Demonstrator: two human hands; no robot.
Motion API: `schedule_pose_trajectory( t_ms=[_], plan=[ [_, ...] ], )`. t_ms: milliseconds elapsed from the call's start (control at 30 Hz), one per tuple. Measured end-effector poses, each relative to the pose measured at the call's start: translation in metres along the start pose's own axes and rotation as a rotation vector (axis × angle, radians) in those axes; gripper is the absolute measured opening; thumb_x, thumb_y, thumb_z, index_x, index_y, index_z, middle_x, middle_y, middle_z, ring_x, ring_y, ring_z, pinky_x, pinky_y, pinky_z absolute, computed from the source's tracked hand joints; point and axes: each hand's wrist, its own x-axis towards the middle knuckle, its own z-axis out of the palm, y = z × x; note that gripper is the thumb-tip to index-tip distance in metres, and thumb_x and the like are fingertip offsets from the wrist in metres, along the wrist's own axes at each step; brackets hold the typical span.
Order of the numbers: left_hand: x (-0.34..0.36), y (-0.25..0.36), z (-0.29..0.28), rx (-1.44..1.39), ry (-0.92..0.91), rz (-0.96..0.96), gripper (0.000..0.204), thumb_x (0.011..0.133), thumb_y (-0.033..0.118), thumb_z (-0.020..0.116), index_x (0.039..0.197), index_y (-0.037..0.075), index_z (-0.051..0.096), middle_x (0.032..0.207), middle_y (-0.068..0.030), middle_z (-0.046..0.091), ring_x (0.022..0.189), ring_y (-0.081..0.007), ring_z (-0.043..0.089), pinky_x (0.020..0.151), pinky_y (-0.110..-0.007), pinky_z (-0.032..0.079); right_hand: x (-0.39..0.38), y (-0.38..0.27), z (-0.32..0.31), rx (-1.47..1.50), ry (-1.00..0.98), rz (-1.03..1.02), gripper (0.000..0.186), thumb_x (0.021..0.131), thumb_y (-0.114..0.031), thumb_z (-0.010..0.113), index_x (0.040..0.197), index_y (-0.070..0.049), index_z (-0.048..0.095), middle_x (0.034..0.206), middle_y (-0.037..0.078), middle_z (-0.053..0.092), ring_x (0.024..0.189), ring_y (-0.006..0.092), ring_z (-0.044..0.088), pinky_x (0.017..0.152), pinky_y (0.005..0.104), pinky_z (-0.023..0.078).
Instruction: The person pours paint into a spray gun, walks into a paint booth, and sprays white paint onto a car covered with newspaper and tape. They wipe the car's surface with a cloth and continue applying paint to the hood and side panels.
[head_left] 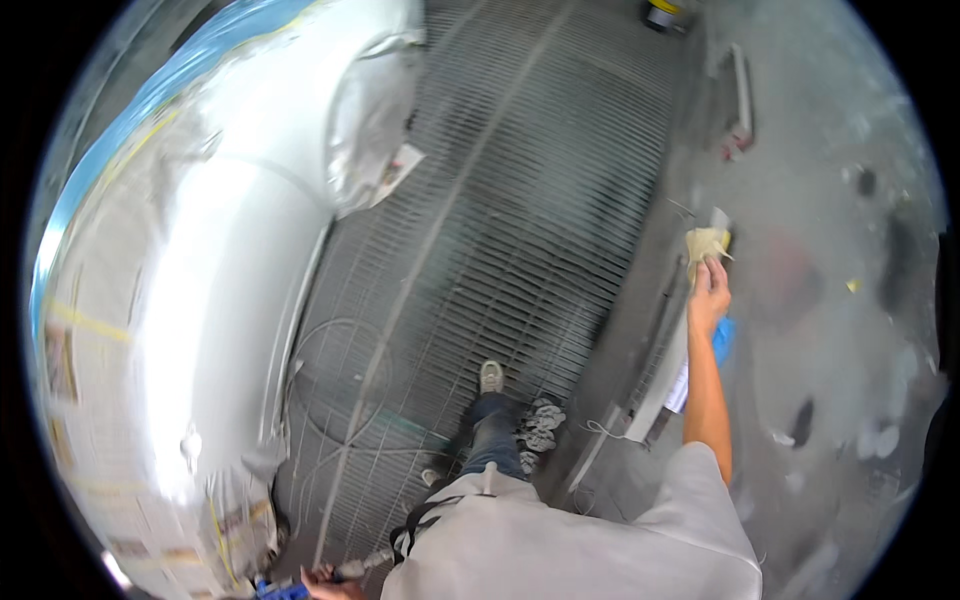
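Gripping a cream cloth (704, 243), the right hand (710, 290) stretches forward.

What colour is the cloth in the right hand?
The cloth is pale yellow; see the head view.

The crumpled cloth (706, 242) between two and three o'clock is pale yellow, the tool (284, 591) at seven bright blue. Toward nine, the car panel (225, 310) gleams silvery white; the masking paper (88, 400) beyond is off-white, crossed by yellow tape (92, 322), with blue film (200, 62) at ten. Twelve o'clock brings grey floor grating (540, 150), finely striped dark and light. The grey wall (830, 340) at three carries blackish and faint reddish smudges. At six, the shirt (560, 545) is plain light grey, the jeans (495, 435) dark blue.
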Motion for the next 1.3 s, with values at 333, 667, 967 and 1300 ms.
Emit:
schedule_pose_trajectory(
  t_ms=[333, 667, 967, 1300],
  plan=[
    [-0.002, -0.002, -0.049, -0.249, 0.089, -0.147, 0.026, 0.086, 0.007, 0.06, 0.072, 0.015, 0.04, 0.055, 0.0047, 0.032, 0.047, -0.0084, 0.03, 0.046, -0.029, 0.034, -0.27, -0.155, 0.088, 0.366, -0.667, -0.046, 0.015, 0.093, -0.004, 0.058, 0.101, 0.005, 0.067, 0.093, 0.008, 0.068, 0.088, 0.0153, 0.062, 0.082, 0.0307, 0.05],
    [0.089, -0.016, -0.213, -0.433, 0.078, -0.15, 0.023, 0.086, 0.001, 0.062, 0.078, 0.012, 0.044, 0.074, -0.0067, 0.053, 0.048, -0.0093, 0.037, 0.048, -0.029, 0.038, -0.675, -0.386, 0.082, 0.551, -1.495, -0.335, 0.013, 0.087, -0.005, 0.064, 0.094, 0.005, 0.071, 0.093, 0.011, 0.072, 0.083, 0.0127, 0.064, 0.075, 0.0266, 0.051],
    [0.158, -0.037, -0.331, -0.512, 0.191, -0.151, 0.014, 0.085, -0.002, 0.059, 0.098, 0.001, 0.057, 0.129, -0.0137, 0.056, 0.049, -0.0082, 0.044, 0.049, -0.027, 0.042, -0.986, -0.49, -0.03, 0.603, -2.412, -0.603, 0.017, 0.087, -0.013, 0.068, 0.097, 0.002, 0.069, 0.085, 0.009, 0.07, 0.076, 0.0108, 0.064, 0.069, 0.0249, 0.051],
    [0.274, -0.079, -0.491, -0.519, 0.459, -0.119, 0.036, 0.078, -0.002, 0.062, 0.113, 0.006, 0.055, 0.083, -0.0006, 0.055, 0.061, -0.0112, 0.051, 0.058, -0.026, 0.043, -1.256, -0.501, -0.116, 0.487, -2.944, -0.994, 0.017, 0.084, -0.012, 0.062, 0.092, 0.002, 0.069, 0.077, 0.013, 0.069, 0.066, 0.0169, 0.067, 0.062, 0.0301, 0.052]
  ],
)
